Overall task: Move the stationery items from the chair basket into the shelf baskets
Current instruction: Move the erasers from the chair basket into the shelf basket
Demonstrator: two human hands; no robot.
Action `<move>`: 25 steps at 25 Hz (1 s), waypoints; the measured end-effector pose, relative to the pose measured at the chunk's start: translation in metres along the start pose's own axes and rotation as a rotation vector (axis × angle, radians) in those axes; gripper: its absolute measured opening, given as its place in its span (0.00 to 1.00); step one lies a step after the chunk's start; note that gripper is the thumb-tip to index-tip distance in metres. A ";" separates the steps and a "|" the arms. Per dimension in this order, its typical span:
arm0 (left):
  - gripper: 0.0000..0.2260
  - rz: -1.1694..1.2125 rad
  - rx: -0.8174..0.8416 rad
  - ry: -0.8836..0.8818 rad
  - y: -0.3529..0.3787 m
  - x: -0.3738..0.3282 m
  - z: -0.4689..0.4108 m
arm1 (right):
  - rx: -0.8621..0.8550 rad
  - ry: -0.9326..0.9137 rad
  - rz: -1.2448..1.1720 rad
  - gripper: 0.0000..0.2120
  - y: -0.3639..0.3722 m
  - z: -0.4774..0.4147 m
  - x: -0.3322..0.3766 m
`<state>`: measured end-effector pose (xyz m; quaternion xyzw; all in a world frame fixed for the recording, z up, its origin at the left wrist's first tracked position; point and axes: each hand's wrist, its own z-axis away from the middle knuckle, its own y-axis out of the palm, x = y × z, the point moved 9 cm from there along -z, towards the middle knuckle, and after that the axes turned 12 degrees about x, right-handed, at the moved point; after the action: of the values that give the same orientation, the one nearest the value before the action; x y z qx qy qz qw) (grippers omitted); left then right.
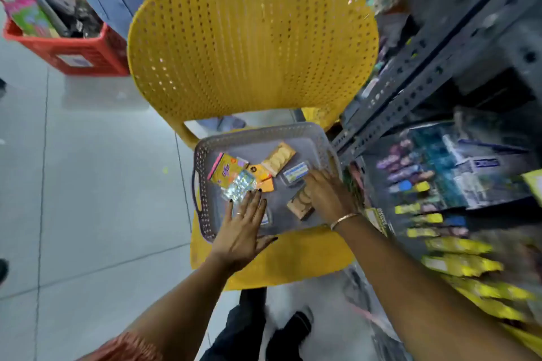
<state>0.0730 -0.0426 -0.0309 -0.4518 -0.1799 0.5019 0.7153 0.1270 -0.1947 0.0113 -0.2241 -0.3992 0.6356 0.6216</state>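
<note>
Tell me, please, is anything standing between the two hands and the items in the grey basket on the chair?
Nothing visible does. The grey basket is open on top. The left hand lies spread over its near items, and the right hand already touches a brown pack.

Access to the grey basket (202,152) on the yellow chair (252,47) is open from above and from the near edge, where both forearms enter. The chair back rises behind the basket and closes the far side. The metal shelf frame (410,79) stands just beside the basket's right rim, leaving only a narrow gap. The tiled floor (88,184) to the left is open, with a red crate (88,56) well apart. Packets crowd the basket's middle; its bare far corner stays reachable.
</note>
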 end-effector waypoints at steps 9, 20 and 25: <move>0.43 0.007 0.023 -0.025 0.048 0.017 -0.022 | 0.080 -0.067 0.212 0.28 0.075 -0.056 -0.019; 0.38 0.062 0.009 -0.015 0.051 0.018 -0.023 | -0.054 -0.150 0.420 0.20 0.067 -0.060 -0.015; 0.38 0.027 -0.014 -0.004 0.050 0.019 -0.023 | 0.109 -0.100 0.208 0.21 0.058 -0.053 -0.024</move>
<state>0.0699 -0.0324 -0.0887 -0.4580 -0.1787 0.5110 0.7051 0.1359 -0.2004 -0.0706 -0.1982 -0.3694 0.7277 0.5429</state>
